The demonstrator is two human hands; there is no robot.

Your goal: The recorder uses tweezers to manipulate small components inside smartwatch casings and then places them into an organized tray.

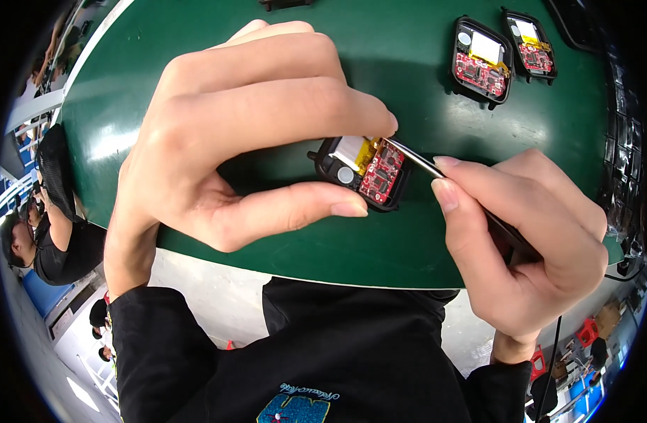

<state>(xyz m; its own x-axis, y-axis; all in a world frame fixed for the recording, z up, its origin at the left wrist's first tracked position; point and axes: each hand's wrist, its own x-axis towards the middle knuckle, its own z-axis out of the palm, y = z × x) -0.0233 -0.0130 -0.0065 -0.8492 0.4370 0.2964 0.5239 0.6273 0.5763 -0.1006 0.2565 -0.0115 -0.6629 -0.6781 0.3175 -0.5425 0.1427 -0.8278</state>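
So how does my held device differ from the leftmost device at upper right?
Your left hand grips the held device; the other device lies untouched. The held device's red board sits right of its pale pack; the other device's, below. Both are black-cased.

6 o'clock: black shirt (366, 345) bore pale script (302, 388) and blue block lettering (293, 409) | dial centre: red circuit board (382, 178) was marked too finely to read

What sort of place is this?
Probably an electronics assembly workshop: two open black cases with red circuit boards lie on the green worktable, the right hand holds a slim pointed tool, and another person shows at far left.
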